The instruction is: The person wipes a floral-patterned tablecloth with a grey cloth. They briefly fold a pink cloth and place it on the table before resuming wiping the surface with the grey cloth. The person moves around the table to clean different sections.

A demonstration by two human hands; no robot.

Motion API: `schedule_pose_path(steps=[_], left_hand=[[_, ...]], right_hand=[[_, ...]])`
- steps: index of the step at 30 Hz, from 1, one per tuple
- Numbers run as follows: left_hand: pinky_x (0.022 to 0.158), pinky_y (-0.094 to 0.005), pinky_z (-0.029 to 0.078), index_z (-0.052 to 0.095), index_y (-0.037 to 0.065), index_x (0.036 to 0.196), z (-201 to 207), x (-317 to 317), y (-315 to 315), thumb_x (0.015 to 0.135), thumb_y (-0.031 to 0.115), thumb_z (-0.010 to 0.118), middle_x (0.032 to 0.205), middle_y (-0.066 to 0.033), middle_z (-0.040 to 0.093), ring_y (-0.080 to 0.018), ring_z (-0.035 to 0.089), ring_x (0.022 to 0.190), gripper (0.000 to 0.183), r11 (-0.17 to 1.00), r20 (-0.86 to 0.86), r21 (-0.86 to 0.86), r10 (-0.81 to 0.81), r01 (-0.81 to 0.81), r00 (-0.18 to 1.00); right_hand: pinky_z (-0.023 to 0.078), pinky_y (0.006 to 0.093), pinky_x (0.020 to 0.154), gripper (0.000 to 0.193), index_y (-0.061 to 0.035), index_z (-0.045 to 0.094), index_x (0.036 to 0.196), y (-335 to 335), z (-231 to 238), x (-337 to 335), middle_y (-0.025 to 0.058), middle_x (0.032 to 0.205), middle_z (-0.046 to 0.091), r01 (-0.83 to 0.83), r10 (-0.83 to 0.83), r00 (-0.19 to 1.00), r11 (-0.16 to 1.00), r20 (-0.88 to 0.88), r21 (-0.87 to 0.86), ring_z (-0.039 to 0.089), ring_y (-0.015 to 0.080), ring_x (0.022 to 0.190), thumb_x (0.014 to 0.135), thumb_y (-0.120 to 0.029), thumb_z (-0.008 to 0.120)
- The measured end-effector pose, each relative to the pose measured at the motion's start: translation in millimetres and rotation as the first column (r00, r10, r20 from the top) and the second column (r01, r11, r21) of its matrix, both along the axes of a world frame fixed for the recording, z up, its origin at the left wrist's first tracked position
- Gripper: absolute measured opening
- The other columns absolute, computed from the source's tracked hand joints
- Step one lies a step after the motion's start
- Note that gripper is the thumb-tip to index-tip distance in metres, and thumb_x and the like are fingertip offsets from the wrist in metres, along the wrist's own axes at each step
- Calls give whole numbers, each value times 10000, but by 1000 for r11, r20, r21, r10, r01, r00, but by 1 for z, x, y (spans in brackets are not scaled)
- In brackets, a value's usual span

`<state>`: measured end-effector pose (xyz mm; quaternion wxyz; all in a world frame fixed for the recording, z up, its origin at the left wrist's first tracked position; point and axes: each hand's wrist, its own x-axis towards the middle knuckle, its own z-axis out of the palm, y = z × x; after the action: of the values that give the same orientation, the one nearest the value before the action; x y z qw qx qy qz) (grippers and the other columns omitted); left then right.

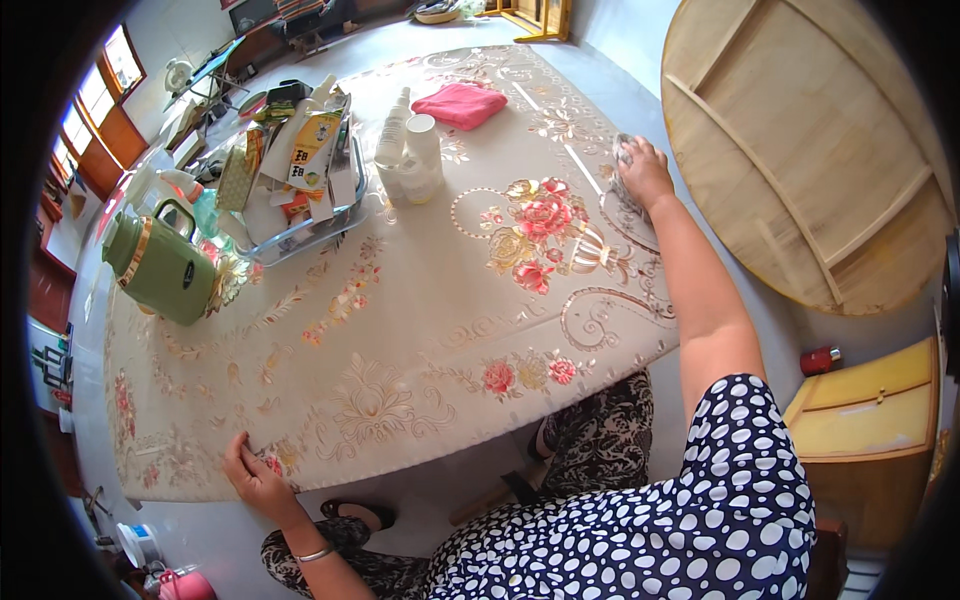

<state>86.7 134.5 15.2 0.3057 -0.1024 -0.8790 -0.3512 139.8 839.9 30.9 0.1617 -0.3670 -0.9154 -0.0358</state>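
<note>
Tablecloth (400, 330), beige with pink rose and gold scroll print, covers the whole table. Right hand (645, 172) is closed over a small crumpled cloth (622, 150) pressed on it at the far right edge; left hand (255, 475) lies flat with fingers spread on the near left edge. A metal tray (300, 225) holds upright cartons and packets, yellow, white and green. Beside it stand white bottles (408, 150), a green thermos jug (160, 265) and a folded pink towel (460, 103).
</note>
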Motion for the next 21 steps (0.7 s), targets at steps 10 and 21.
schedule_pose_path(steps=[10,21], left_hand=[[835,-373,456,612,1,1049,-2,-6,-6,925,15,519,985,-129,618,-280,581,892,156,996,-38,-93,-5,1,999],[1005,-418,384,525,32,1271,153,74,20,949,301,493,1272,-162,554,-307,499,1188,421,821,-366,88,-500,564,785]], right_hand=[[307,398,1100,437,-102,584,1254,-82,9,143,100,1432,417,-110,113,985,994,-132,29,354,343,1294,846,-257,605],[234,432,1144,500,-108,515,1327,-224,29,147,89,1471,371,-304,304,953,952,5,-21,295,366,1350,857,-261,587]])
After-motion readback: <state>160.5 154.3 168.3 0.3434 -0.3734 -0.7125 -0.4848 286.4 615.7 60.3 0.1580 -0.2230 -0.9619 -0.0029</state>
